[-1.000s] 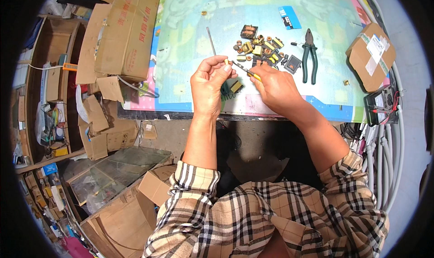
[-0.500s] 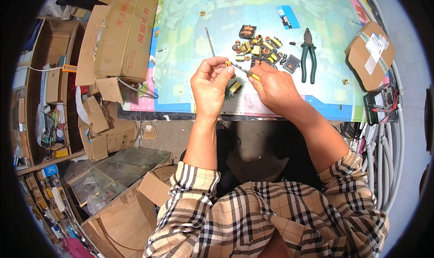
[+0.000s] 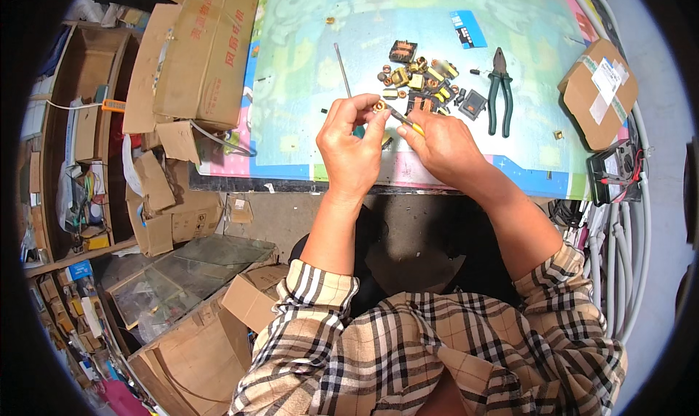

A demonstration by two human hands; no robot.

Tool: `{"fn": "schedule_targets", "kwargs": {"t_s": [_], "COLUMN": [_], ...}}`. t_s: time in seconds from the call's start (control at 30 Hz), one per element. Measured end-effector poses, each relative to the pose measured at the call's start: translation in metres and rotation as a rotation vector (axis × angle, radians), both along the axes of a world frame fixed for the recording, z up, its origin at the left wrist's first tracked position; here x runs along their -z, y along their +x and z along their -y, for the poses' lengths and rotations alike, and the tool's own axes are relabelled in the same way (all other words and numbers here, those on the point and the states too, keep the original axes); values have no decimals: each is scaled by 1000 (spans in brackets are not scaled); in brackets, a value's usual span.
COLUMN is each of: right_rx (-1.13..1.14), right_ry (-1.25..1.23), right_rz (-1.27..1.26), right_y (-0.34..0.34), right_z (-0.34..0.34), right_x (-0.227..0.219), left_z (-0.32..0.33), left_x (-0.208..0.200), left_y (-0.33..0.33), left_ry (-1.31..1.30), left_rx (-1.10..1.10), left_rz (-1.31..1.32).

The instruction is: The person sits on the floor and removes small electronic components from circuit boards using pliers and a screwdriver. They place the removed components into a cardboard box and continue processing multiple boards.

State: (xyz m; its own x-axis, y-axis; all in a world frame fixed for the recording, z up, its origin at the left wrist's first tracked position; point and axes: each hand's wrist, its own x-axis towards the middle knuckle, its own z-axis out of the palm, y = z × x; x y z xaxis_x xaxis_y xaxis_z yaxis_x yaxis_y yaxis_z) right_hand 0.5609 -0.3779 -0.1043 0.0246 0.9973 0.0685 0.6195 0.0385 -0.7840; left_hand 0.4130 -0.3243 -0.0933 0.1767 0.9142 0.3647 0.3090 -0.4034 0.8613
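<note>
My left hand point(image 3: 351, 143) pinches a small copper-wound coil point(image 3: 378, 106) between thumb and fingertips above the table's near side. Closed around a slim tool with a yellow handle point(image 3: 416, 128), my right hand point(image 3: 450, 145) holds its dark metal tip up against the coil; the tool's exact kind is hard to make out. Just beyond both hands lies a loose pile of coils and small transformers point(image 3: 400, 76), yellow, black and copper. A screwdriver point(image 3: 342, 68) lies behind my left hand, its handle mostly hidden. Part of a yellow transformer shows below the tool.
Green-handled pliers point(image 3: 499, 99) and a blue card point(image 3: 467, 29) lie right of the pile. A cardboard piece point(image 3: 598, 95) and a black meter with red leads point(image 3: 614, 174) are at the right edge. A large carton point(image 3: 200, 52) stands on the left.
My left hand has shifted slightly right and turned a little, carrying the coil along. The tool in my right hand stays at the coil. The whole view has moved slightly.
</note>
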Motion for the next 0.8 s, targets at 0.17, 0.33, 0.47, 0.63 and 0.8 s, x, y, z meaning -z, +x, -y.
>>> {"fn": "schedule_targets", "kwargs": {"t_s": [0.17,0.33,0.47,0.63,0.8], "right_rx": [-26,-24,-16,-27,-8], "right_ry": [49,58,45,44,82], "right_rz": [-74,-52,-64,-68,13], "right_y": [-3,-5,-4,-3,-3], "right_z": [-1,-1,0,0,1], "right_x": [2,1,-4,-8,-7], "left_z": [1,2,2,2,1], "left_x": [-1,-4,-7,-7,-9], "left_y": [-3,-5,-6,-7,-7], "left_ry": [-57,-67,-40,-35,-63], "left_rx": [20,30,26,33,56], "left_rz": [32,29,24,48,56]}}
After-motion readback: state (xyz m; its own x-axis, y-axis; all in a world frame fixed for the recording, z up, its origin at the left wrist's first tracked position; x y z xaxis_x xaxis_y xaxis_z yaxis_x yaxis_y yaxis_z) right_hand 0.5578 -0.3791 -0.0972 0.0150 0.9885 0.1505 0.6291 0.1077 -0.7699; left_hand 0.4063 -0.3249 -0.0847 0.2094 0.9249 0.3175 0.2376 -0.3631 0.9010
